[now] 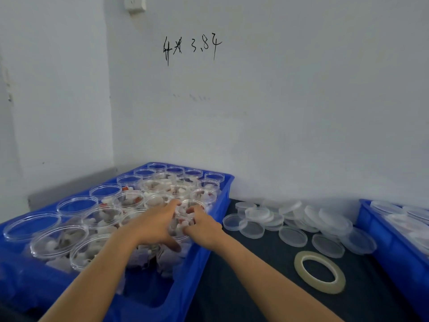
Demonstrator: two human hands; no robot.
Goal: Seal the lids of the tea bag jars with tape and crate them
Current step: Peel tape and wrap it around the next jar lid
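We see one clear tea bag jar (185, 219) standing open-topped in the near right part of the blue crate (222, 182), just inside its right wall, among many other open jars (104, 214) packed with white and red tea bags. Both hands are on it. Our left hand (154, 225) curls round the jar's left side, fingers reaching over the rim and thumb spread low toward us. Our right hand (203, 225) grips its right side with bent fingers pressed to the clear wall. The jar bears no label that we can read.

The only writing in view is a black scrawl on the white wall (301, 101); it looks like two characters, then "3.8" and one more character, which we cannot make out.

The crate sits in the corner, its far rim close to the wall. To its right lies a dark table top (232, 275), with bare room between the crate wall and a roll of clear tape (319, 271) lying flat. Beyond the tape, a loose heap of clear lids (292, 226) spreads toward the wall. A second blue crate (380, 238) closes the table's right edge, holding more clear lids or lidded jars; we cannot tell which.
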